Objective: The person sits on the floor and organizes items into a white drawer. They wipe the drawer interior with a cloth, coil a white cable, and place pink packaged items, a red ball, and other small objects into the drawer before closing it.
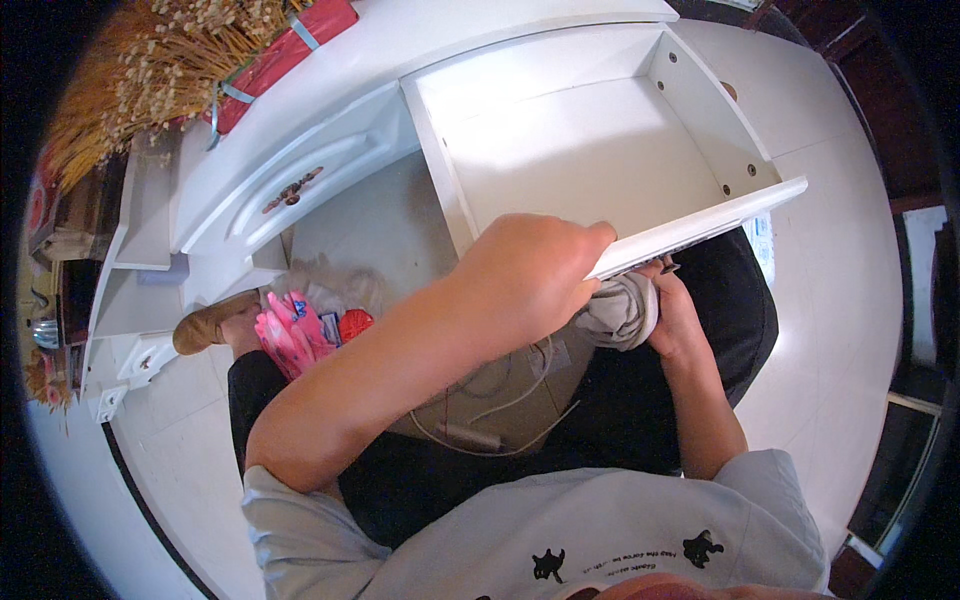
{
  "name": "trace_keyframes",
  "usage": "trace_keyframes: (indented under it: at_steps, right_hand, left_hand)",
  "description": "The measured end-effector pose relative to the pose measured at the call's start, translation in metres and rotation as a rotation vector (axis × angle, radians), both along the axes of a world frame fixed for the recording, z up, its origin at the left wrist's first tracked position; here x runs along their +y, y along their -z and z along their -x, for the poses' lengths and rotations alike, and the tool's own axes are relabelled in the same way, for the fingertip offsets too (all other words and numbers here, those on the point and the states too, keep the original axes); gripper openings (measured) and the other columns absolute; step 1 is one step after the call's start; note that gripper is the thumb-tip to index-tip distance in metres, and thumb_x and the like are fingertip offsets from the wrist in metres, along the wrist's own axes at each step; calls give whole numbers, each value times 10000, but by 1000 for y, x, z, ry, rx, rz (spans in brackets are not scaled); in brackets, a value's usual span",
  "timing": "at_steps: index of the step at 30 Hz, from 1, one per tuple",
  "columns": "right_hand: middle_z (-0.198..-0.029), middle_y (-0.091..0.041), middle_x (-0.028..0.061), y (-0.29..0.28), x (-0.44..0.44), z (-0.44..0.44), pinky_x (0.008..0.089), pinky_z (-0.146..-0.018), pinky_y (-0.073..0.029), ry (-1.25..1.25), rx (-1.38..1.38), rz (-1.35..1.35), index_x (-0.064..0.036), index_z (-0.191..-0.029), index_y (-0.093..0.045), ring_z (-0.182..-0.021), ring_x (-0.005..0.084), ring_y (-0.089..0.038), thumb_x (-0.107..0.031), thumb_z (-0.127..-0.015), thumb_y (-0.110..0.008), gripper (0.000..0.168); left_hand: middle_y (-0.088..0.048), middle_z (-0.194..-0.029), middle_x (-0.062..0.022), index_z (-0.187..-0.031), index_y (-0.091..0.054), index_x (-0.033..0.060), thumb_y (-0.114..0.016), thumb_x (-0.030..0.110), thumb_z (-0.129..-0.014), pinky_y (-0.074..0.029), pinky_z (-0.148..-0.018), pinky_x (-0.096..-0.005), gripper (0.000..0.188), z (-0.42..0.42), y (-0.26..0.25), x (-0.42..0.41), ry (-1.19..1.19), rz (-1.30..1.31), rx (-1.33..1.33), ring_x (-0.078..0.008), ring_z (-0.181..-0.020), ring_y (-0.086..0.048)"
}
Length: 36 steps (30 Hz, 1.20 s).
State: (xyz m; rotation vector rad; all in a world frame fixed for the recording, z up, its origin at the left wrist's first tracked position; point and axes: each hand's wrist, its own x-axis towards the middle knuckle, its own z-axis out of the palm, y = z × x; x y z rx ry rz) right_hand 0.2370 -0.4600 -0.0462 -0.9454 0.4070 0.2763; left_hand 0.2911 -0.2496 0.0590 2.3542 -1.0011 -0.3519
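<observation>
A white drawer point(585, 150) is pulled out, its inside bare and screw heads showing in its right side wall. My left hand point(536, 270) grips the top edge of the drawer front near its left end, thumb on the inner side. Below the drawer front, my right hand point(675, 311) holds a bunched light grey cloth point(622, 311) against the outer face, beside a dark metal knob point(670, 268). The drawer front hides part of the right fingers.
Left of the drawer is a closed white drawer front point(300, 180) with an ornate handle. Dried flowers point(180, 67) in red wrapping lie on the white top. Pink gloves point(292, 334), a red item point(355, 324) and a looped pale cable point(525, 397) are between my legs.
</observation>
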Motion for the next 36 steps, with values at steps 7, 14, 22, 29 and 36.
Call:
trace_keyframes:
  at_steps: [7, 14, 22, 29, 36]
  right_hand:
    - [-1025, -601, 148, 28, -11, -9, 377, -882, -476, -4, 128, 25, 28, -1131, -514, -974, 248, -592, -81, -864, -490, 289]
    - [-1096, -579, 129, 36, -14, -19, 369, -872, -476, 54, 143, 104, 15, -1171, -481, -979, 242, -587, -60, -881, -467, 301]
    - [-1039, -606, 115, 50, -16, -38, 376, -853, -486, -3, 123, 84, -3, -1134, -524, -950, 237, -597, -77, -882, -504, 264]
    - [-1018, -604, 109, 55, -15, -33, 374, -854, -486, -57, 108, 122, -7, -1114, -531, -943, 233, -598, -90, -888, -498, 243]
    - [-999, -606, 112, 48, -8, -46, 364, -816, -502, -89, 104, 170, -8, -1088, -533, -910, 230, -609, -79, -882, -490, 222]
  left_hand:
    - [-632, -748, -186, -995, -581, 50, -618, 194, -823, -490, -663, -464, 227, 4, 16, -16, -31, -82, -7, -374, -727, -626]
    - [-639, -745, -174, -1000, -583, 52, -622, 178, -823, -495, -658, -458, 221, -2, 31, -25, -21, -46, -58, -365, -724, -632]
    - [-640, -742, -170, -1011, -587, 70, -631, 194, -821, -493, -652, -461, 231, -12, 39, -20, -26, -71, -151, -360, -724, -635]
    - [-643, -751, -167, -1025, -581, 78, -624, 212, -832, -492, -649, -472, 239, -5, 42, -11, -52, -95, -89, -364, -726, -635]
    - [-646, -759, -162, -1032, -588, 97, -633, 232, -823, -496, -656, -464, 252, -13, 42, -9, -78, -111, -136, -359, -727, -637]
